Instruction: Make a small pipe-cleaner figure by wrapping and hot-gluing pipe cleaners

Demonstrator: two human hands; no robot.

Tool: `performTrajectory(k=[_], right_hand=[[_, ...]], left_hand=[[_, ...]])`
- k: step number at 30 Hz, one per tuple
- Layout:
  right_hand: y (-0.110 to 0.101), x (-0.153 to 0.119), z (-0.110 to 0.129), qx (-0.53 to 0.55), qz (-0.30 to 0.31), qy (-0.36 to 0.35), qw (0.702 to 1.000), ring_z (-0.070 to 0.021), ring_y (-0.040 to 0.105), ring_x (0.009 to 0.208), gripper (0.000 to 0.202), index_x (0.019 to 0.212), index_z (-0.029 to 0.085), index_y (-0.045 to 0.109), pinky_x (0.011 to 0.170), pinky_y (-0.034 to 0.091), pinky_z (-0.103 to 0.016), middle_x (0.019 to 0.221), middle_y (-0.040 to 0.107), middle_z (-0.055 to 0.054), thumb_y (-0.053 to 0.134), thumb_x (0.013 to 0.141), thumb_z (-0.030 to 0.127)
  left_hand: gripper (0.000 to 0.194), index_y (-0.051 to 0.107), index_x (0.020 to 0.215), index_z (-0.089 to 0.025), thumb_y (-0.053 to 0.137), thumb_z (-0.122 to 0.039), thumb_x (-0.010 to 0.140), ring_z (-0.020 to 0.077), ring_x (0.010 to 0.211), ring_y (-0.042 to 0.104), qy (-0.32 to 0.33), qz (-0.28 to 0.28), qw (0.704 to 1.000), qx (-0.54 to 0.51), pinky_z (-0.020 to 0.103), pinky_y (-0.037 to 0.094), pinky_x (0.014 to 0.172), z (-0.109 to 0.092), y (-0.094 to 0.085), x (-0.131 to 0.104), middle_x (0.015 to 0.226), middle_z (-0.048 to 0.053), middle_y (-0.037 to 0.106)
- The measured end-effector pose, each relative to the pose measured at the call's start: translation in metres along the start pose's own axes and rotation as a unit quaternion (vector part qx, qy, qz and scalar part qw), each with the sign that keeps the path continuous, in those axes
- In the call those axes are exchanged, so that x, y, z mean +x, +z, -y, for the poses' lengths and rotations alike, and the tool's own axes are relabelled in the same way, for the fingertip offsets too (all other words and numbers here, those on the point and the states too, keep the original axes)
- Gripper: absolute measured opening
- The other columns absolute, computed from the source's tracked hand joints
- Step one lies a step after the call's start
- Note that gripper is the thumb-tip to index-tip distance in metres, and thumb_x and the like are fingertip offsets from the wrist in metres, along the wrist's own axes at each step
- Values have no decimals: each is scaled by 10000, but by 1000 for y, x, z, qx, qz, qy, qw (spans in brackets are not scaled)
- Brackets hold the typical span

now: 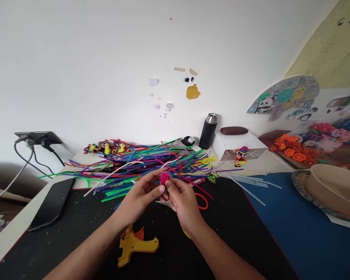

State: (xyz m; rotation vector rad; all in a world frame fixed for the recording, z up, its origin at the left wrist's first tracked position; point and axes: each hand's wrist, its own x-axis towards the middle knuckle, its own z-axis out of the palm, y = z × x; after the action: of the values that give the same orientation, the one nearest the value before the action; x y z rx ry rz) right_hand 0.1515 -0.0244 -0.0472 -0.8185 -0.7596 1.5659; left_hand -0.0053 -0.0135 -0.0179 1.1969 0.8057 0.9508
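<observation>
A small magenta fuzzy piece [165, 178] is held up between both hands, over the near edge of a pile of coloured pipe cleaners [146, 163]. My left hand [142, 194] pinches it from the left with thumb and fingers. From the right, my right hand [182, 196] closes its thumb and fingertips on its lower part. A magenta pipe cleaner [202, 189] runs behind the right hand. Red-handled scissors [203, 202] lie partly hidden behind that hand. Below the hands, a yellow glue gun [138, 245] rests on the black mat [84, 241].
A phone [52, 204] lies at left. Behind stand a black bottle [208, 131], a white box [236, 142] and a small figure [240, 156]. A green figure head [212, 177] and pale sticks [251, 181] are right of the pile. A bowl [335, 186] sits far right.
</observation>
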Motion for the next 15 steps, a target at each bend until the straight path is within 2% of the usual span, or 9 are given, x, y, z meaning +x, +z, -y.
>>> performTrajectory(k=[3,10,15], right_hand=[[0,-1,-2,-9,7,-1,1000,-42,297,409,530,855,162,725,393,197,-213,562,537,62,890,755,656],[1,-1,0,-8,-3,6,1000,-40,289,407,571,881,162,733,394,198,-212,557,510,75,911,711,677],[-1,0,-2,-9,-18,5,1000,-49,279,414,553,890,168,744,403,201,-219,533,473,87,905,725,670]], left_hand=[[597,670,1446,-241,871,-365,897,202,838,702,-4,-18,1000,7,312,597,738,1,1,0,1028,68,761],[711,608,1520,-265,886,-329,869,220,941,711,-15,-17,1000,17,336,614,812,-3,5,-1,1201,97,748],[744,580,1534,-265,879,-295,853,212,953,717,-17,-11,1000,14,348,606,848,3,6,0,1200,89,744]])
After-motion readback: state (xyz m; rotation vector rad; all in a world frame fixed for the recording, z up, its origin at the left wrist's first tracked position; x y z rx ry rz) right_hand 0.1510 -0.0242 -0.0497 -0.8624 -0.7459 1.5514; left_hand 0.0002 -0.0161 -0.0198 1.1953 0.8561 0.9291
